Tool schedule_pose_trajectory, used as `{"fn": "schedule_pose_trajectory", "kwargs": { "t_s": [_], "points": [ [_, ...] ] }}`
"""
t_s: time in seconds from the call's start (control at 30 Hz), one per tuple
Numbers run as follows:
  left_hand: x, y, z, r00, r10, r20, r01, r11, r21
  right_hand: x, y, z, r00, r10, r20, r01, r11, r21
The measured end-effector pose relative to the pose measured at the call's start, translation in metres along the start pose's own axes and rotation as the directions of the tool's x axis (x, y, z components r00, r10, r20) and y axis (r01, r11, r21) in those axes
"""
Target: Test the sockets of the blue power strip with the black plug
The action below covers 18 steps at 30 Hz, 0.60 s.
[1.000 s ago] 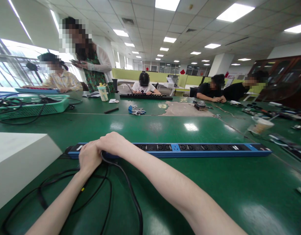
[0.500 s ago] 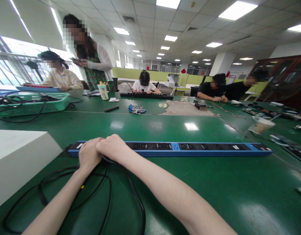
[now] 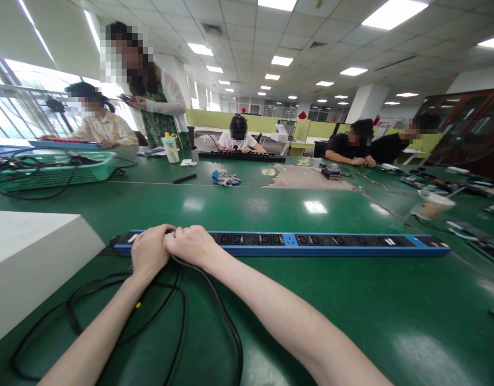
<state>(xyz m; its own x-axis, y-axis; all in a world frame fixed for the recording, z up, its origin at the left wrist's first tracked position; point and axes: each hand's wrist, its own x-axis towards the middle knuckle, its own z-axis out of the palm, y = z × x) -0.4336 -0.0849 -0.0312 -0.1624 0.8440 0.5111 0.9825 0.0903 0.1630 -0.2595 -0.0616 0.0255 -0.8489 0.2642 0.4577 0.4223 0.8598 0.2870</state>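
A long blue-and-black power strip [image 3: 255, 249] lies across the green table in front of me, a row of sockets along its upper face. My left hand [image 3: 150, 249] is closed over the strip near its left end, its fingertips mostly hidden. Pressed against it is my right hand [image 3: 193, 244], curled into a fist above the sockets. A black power cable [image 3: 221, 303] runs out from under the right hand. The end of the cable, hidden by the fingers, cannot be made out. More black cable [image 3: 76, 316] lies in loose loops beneath my left forearm.
To the left stands a white box [image 3: 38, 257], with a green basket [image 3: 98, 171] of cables behind it. Gloves [image 3: 226, 178], a dark stick [image 3: 185, 178] and a cup [image 3: 170, 149] are farther back. Several people are around the table; a plastic container [image 3: 434, 205] sits at right.
My right hand has shifted slightly down and turned a little, still against my left hand. The whole view has drifted slightly; the strip stays in place.
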Motion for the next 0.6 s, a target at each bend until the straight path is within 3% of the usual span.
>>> {"fn": "schedule_pose_trajectory", "kwargs": {
  "t_s": [0.43,0.6],
  "points": [
    [-0.002,0.006,-0.004,1.0,0.014,-0.027,-0.013,1.0,0.02,-0.008,-0.001,0.013,0.996,0.056,-0.066,-0.056,0.998,-0.009],
    [-0.001,0.007,-0.004,1.0,0.008,-0.028,-0.007,1.0,0.022,-0.009,-0.002,0.015,0.995,0.096,-0.032,-0.096,0.995,0.007]
  ]
}}
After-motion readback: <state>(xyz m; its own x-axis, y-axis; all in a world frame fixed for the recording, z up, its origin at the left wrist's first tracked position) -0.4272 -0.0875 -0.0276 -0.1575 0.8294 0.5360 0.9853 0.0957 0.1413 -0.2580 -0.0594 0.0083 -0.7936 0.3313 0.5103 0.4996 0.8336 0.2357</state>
